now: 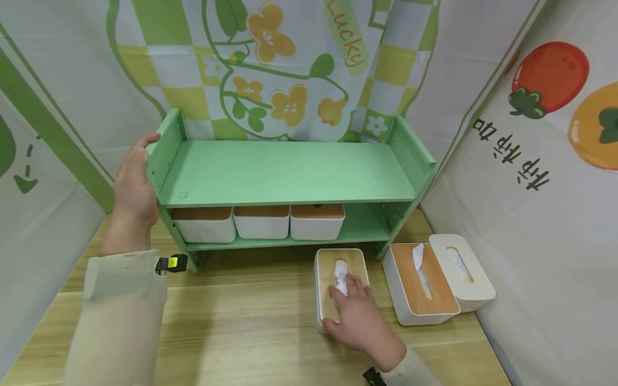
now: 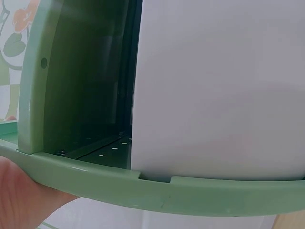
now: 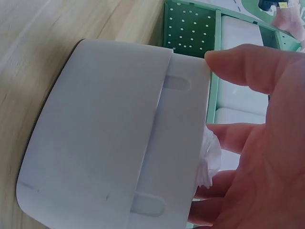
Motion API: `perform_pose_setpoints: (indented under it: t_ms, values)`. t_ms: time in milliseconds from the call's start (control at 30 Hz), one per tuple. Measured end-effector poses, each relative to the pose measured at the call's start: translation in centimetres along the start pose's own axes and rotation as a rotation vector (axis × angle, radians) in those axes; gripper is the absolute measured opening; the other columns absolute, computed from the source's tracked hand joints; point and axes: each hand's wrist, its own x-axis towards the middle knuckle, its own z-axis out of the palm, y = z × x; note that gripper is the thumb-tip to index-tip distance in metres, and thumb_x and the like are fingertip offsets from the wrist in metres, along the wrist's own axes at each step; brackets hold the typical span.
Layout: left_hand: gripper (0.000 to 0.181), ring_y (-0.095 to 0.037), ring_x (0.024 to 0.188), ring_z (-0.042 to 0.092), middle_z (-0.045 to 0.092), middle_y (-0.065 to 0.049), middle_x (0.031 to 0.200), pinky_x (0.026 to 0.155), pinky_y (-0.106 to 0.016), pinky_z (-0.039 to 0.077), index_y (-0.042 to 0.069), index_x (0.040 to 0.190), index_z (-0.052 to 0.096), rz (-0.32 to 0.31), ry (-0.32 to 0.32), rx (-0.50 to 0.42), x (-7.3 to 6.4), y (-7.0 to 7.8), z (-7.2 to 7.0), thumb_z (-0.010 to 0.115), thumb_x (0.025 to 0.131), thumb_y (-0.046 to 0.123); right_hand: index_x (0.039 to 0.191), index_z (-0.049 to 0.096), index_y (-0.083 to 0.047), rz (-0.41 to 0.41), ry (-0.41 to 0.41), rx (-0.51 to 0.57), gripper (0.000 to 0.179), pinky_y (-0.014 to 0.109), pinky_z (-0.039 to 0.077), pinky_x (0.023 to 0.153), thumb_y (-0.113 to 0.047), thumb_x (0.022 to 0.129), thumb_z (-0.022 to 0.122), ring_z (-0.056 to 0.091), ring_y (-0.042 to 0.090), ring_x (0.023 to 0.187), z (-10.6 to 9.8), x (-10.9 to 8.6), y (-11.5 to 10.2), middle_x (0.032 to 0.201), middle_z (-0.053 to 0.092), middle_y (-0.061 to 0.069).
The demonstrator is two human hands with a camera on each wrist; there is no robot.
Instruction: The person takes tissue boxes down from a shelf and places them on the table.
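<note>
At the left end of the green shelf (image 1: 289, 169), my left hand (image 1: 134, 190) grips the top of the side panel (image 2: 95, 176). My right hand (image 1: 359, 321) lies spread over the lid of a tissue box (image 1: 326, 268), with a tuft of white tissue (image 1: 340, 273) sticking up by the fingers. This box stands on the table in front of the shelf. In the right wrist view, the thumb (image 3: 240, 67) touches the lid's edge, and a seam runs between the white lid (image 3: 176, 114) and the white base (image 3: 95, 124).
On the shelf's lower level stand three white boxes with wood-coloured tops, the left (image 1: 205, 228), middle (image 1: 263, 222) and right (image 1: 316, 225). To the right on the wooden table (image 1: 251, 321) are a wood-topped tissue box (image 1: 405, 284) and an all-white one (image 1: 475, 273), beside the fabric wall (image 1: 545, 257).
</note>
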Motion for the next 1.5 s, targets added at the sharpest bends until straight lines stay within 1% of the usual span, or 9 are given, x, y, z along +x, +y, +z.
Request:
perform_pose_setpoints:
  t_ms: [167,300,500,667,733,867,1167,1300,1500]
  values:
    - [0.047,-0.016,0.102,0.038,0.024,0.0,0.156,0.074,-0.029,0.039,0.033,0.148,0.047,-0.011,-0.002,0.017,-0.1,0.1,0.0,0.025,0.107,0.04,0.133,0.06,-0.007,0.021,0.0,-0.001,0.063,0.069,0.028,0.102,-0.044,0.082,0.072,0.032,0.056,0.133,-0.1,-0.1,0.4,0.144,0.035,0.04]
    - [0.046,-0.017,0.097,0.04,0.028,-0.004,0.151,0.072,-0.028,0.041,0.032,0.147,0.048,-0.006,-0.009,-0.02,0.0,0.1,0.1,0.026,0.107,0.039,0.133,0.06,-0.007,0.037,-0.003,-0.006,0.064,0.069,0.027,0.103,-0.043,0.081,0.071,0.032,0.055,0.134,-0.3,-0.1,0.6,0.144,0.035,0.04]
    - [0.047,-0.017,0.098,0.04,0.027,-0.003,0.151,0.072,-0.029,0.041,0.032,0.148,0.047,-0.007,-0.011,-0.008,-0.1,0.1,0.0,0.025,0.107,0.04,0.131,0.06,-0.006,0.059,-0.003,-0.008,0.062,0.07,0.026,0.103,-0.04,0.08,0.07,0.032,0.056,0.133,-0.6,-0.2,1.0,0.144,0.035,0.04]
    - [0.046,-0.019,0.092,0.042,0.034,-0.006,0.141,0.067,-0.026,0.043,0.03,0.147,0.049,-0.012,-0.013,-0.06,-0.1,0.1,0.0,0.028,0.107,0.038,0.131,0.059,-0.006,0.08,-0.006,-0.011,0.062,0.069,0.026,0.104,-0.039,0.079,0.068,0.031,0.055,0.134,-0.5,-0.2,1.6,0.145,0.034,0.039]
    - [0.045,-0.019,0.091,0.042,0.034,-0.007,0.14,0.065,-0.026,0.043,0.03,0.146,0.049,-0.011,-0.012,-0.067,-0.2,0.1,0.0,0.028,0.107,0.037,0.132,0.059,-0.005,0.089,-0.008,-0.015,0.063,0.068,0.026,0.104,-0.038,0.079,0.068,0.03,0.055,0.135,-0.4,-0.2,1.8,0.146,0.033,0.039]
    - [0.046,-0.019,0.089,0.041,0.032,-0.006,0.144,0.064,-0.025,0.042,0.031,0.146,0.049,-0.01,-0.006,-0.059,-0.2,0.1,0.0,0.028,0.107,0.037,0.132,0.058,-0.004,0.107,-0.005,-0.018,0.064,0.068,0.026,0.105,-0.036,0.078,0.068,0.03,0.054,0.135,-0.5,-0.2,2.1,0.146,0.033,0.039]
    - [0.045,-0.019,0.09,0.043,0.037,-0.006,0.135,0.064,-0.026,0.043,0.031,0.146,0.05,-0.005,-0.01,-0.063,-0.1,0.0,0.0,0.028,0.107,0.037,0.135,0.056,-0.001,0.145,-0.019,0.006,0.065,0.067,0.023,0.107,-0.031,0.078,0.066,0.025,0.053,0.138,-0.9,-0.4,2.6,0.149,0.03,0.038]
    - [0.045,-0.019,0.088,0.043,0.04,-0.007,0.128,0.063,-0.025,0.043,0.03,0.145,0.05,0.001,-0.009,-0.069,0.0,0.1,0.1,0.028,0.107,0.036,0.136,0.055,0.0,0.153,-0.006,0.02,0.065,0.067,0.021,0.108,-0.029,0.079,0.066,0.024,0.053,0.139,-0.8,-0.4,2.8,0.149,0.028,0.038]
    - [0.046,-0.02,0.091,0.042,0.038,-0.006,0.131,0.066,-0.027,0.043,0.03,0.146,0.05,0.001,-0.01,-0.066,0.0,0.1,0.1,0.027,0.107,0.037,0.136,0.055,0.001,0.152,0.024,0.022,0.066,0.068,0.021,0.107,-0.028,0.078,0.066,0.023,0.053,0.139,-0.5,-0.5,3.4,0.149,0.028,0.038]
